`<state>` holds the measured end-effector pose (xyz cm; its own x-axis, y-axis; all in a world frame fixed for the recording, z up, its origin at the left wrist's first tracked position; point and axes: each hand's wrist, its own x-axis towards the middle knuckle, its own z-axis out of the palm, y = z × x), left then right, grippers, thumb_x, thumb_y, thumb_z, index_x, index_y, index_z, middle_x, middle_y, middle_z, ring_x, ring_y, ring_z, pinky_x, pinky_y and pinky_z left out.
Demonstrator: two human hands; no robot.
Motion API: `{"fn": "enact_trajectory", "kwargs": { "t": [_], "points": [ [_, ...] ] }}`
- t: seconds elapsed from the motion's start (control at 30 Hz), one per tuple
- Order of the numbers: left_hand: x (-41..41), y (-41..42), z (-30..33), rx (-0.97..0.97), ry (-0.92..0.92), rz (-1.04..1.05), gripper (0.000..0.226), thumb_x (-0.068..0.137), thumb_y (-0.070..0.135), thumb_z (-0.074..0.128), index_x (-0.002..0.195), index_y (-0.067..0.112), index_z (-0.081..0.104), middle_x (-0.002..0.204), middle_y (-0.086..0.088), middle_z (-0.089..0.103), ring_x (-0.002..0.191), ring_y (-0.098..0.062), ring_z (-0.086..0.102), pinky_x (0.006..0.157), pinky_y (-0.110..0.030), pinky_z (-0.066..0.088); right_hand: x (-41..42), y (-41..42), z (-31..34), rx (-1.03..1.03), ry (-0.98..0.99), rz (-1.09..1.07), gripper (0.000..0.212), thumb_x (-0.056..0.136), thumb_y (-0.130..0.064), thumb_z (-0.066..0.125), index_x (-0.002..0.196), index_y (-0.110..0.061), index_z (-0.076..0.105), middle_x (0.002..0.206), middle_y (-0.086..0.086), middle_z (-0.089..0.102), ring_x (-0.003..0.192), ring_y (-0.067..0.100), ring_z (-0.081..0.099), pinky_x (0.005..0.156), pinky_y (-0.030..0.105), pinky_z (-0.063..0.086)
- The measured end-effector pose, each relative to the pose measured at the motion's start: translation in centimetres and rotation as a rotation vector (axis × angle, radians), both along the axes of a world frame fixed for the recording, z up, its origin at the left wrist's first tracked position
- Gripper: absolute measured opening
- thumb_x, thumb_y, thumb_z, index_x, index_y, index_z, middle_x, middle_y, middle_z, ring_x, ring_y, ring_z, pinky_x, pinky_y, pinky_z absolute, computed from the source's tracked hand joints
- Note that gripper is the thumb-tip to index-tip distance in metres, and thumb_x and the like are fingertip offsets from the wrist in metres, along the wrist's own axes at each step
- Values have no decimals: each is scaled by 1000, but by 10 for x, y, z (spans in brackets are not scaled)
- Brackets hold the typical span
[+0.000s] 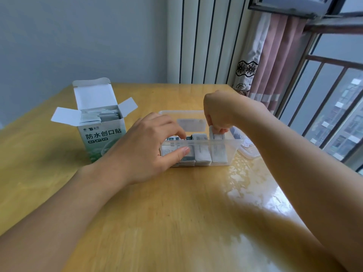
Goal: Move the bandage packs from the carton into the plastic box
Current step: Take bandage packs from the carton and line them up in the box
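A clear plastic box stands mid-table with several white bandage packs upright inside it. My right hand reaches down from above and pinches one bandage pack standing at the box's right end. My left hand is at the box's left end, thumb pressed on the near wall and fingers over the rim touching the packs. The open green-and-white carton stands to the left with more packs showing in its top.
The box's clear lid lies just right of it near the table's right edge. A wall and radiator are behind the wooden table; a curtain and barred window are on the right.
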<state>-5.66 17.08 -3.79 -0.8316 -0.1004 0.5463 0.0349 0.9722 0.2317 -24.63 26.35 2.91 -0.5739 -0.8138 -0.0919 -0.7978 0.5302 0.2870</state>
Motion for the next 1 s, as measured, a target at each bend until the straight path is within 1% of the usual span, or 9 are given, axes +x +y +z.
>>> {"fn": "enact_trajectory", "kwargs": {
  "t": [0.2,0.33,0.37,0.47,0.5,0.67,0.83,0.93,1.0],
  "points": [
    [1,-1,1,31,-4,-1,38,87,57,51,104,28,69,106,17,63,106,-11,53,100,-28,36,1,-6,-13,-18,-61,-99,30,73,3,78,64,-9,52,69,5,62,77,27,70,81,40,61],
    [0,-1,1,26,2,-5,38,87,56,52,104,27,70,106,16,63,105,-12,53,99,-28,37,-4,-10,-20,-18,-58,-116,28,77,-1,74,60,-7,53,61,3,59,63,24,60,85,41,59],
    [0,-1,1,25,1,-4,38,87,56,51,104,27,70,106,16,63,105,-13,54,99,-29,39,-4,-9,-20,-37,-74,-123,28,79,-2,72,60,-7,53,60,4,58,60,24,58,83,42,59],
    [0,-1,0,28,2,-5,38,87,56,51,103,27,69,106,17,63,106,-12,54,98,-32,41,-5,-7,-19,-164,-130,-133,28,87,-2,65,67,-8,46,66,5,55,54,19,54,55,33,52],
    [0,-1,0,31,2,-6,38,87,56,51,103,28,69,105,18,63,105,-11,53,98,-32,41,-3,-6,-19,-165,-141,-145,26,88,-1,65,71,-5,46,68,7,55,55,20,54,53,31,49],
    [0,-2,0,28,11,-12,36,88,55,52,104,28,69,104,20,61,103,-6,50,98,-28,38,6,-10,-24,-118,-128,-152,30,85,-5,73,68,-5,49,70,7,56,63,22,56,84,35,57],
    [0,-1,1,28,22,-16,30,89,50,58,104,26,70,104,19,61,102,-8,51,99,-29,38,16,-5,-21,-145,-136,-132,14,91,-1,66,96,-7,55,77,7,46,66,22,52,69,32,51],
    [0,-1,1,27,28,-14,29,89,47,59,105,25,70,104,17,63,102,-9,51,98,-28,38,19,-4,-21,-129,-113,-126,19,92,0,62,110,-4,57,76,7,42,74,25,52,57,32,43],
    [0,0,2,31,26,-13,29,89,47,59,105,25,70,104,18,62,102,-7,50,98,-28,37,19,-5,-21,-103,-108,-126,23,93,1,57,116,-1,55,75,7,41,66,21,47,51,29,37]
  ]
}}
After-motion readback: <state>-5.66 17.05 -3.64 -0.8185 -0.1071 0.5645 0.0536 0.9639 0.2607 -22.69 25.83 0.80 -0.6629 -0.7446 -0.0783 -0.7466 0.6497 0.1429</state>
